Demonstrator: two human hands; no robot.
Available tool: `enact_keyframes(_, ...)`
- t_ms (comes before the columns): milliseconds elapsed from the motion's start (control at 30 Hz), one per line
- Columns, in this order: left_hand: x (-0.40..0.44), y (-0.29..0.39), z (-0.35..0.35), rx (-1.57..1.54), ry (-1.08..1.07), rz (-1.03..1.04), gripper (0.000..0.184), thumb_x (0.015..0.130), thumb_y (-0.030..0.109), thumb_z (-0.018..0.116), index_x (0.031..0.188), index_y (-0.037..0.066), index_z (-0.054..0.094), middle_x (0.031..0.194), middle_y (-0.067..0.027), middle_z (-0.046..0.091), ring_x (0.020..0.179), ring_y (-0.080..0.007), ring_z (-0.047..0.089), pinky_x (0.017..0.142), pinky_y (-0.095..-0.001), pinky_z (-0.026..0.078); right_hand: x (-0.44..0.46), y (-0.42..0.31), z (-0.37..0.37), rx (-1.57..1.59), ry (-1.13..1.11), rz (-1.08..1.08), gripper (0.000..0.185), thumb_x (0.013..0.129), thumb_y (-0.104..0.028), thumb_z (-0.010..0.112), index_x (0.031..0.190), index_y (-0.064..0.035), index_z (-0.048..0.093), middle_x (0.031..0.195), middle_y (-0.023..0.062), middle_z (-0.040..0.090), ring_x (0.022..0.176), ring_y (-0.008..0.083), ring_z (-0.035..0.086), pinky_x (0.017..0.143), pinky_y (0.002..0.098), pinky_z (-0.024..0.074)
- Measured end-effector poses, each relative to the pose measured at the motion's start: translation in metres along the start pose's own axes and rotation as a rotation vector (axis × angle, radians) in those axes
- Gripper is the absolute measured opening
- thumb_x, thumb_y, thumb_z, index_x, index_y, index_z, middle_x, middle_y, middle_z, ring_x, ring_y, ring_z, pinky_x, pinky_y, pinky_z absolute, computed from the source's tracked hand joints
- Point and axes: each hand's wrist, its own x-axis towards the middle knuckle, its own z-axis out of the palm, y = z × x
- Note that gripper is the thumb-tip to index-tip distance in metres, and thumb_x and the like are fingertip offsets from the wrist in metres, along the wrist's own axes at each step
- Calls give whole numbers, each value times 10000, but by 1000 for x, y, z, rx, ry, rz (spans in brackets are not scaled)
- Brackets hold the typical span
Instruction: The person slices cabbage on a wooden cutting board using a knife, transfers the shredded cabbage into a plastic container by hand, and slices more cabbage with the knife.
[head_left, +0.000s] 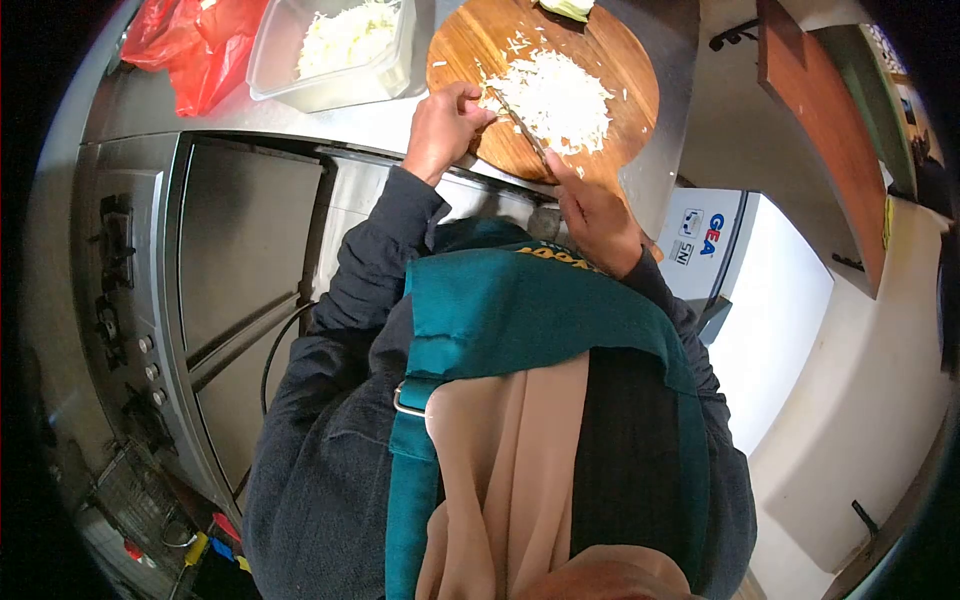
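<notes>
My right hand (597, 215) is closed around the handle of a knife (524, 127). The blade lies slantwise over a round wooden cutting board (638, 95), along the near left side of a pile of shredded cabbage (565, 98). By the board's left edge, my left hand (448, 125) has its fingers curled together close to the knife's tip. Whatever those fingers may hold is too small to make out. A cut piece of cabbage (567, 8) sits at the far edge of the board, partly out of view.
A clear plastic container (340, 92) with more shredded cabbage stands left of the board. Beyond it is a red plastic bag (205, 60) on the steel counter (130, 108). A white GEA appliance (770, 290) stands to my right; steel cabinet doors (245, 240) are at left.
</notes>
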Motion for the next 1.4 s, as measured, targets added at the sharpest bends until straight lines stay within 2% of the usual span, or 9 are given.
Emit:
enact_keyframes(33,1,-1,-1,1,2,-1,207,709,103,723,839,-21,620,664,-118,642,590,-212,635,552,-306,486,1,0,1,-35,48,-107,412,900,-84,454,1308,-75,394,893,227,617,779,359,626,649,419,501)
enact_keyframes(233,-2,0,9,288,75,171,117,718,137,650,697,23,631,640,-163,612,629,-323,616,589,-400,481,-1,12,14,-95,-2,-103,469,863,-56,493,1315,-53,366,794,171,615,679,310,628,553,388,497)
enact_keyframes(333,-3,2,14,351,110,169,112,734,126,617,690,24,628,653,-170,616,650,-335,620,600,-414,484,0,14,18,-132,13,-123,471,856,-47,490,1310,-40,364,792,170,609,663,287,628,527,371,495)
enact_keyframes(567,-9,4,19,405,178,180,119,739,126,600,689,20,620,688,-181,623,661,-355,617,602,-426,485,7,23,35,-155,-17,-32,500,839,-39,482,1321,-51,349,905,180,625,701,309,632,565,403,503)
enact_keyframes(667,-11,4,20,381,185,176,123,744,127,594,690,19,620,694,-180,624,664,-358,616,599,-434,482,6,17,26,-177,59,-150,517,832,-35,478,1329,-57,335,947,185,626,720,328,632,594,415,506)
enact_keyframes(933,-10,0,23,376,184,162,134,756,127,586,692,13,615,705,-185,624,668,-361,615,596,-446,478,10,17,30,-200,-80,-16,527,817,-48,500,1324,-46,354,1014,196,609,729,321,636,604,399,513)
enact_keyframes(1167,-12,-2,25,388,189,208,130,788,132,581,724,21,599,738,-175,614,679,-360,602,603,-444,471,4,24,40,-101,40,-114,514,839,-63,492,1331,-65,345,919,193,626,721,343,626,599,427,505)
enact_keyframes(1300,-14,-1,25,370,183,205,128,791,137,589,738,21,604,760,-175,610,692,-366,600,611,-442,470,7,22,37,-35,10,2,472,862,-83,488,1322,-85,384,904,213,615,750,353,621,633,423,494)
enact_keyframes(1400,-16,-2,27,415,163,243,162,812,183,602,845,32,651,796,-156,644,697,-312,630,616,-383,483,-4,22,13,24,27,80,467,871,-88,481,1330,-105,393,928,225,608,774,368,614,660,424,489)
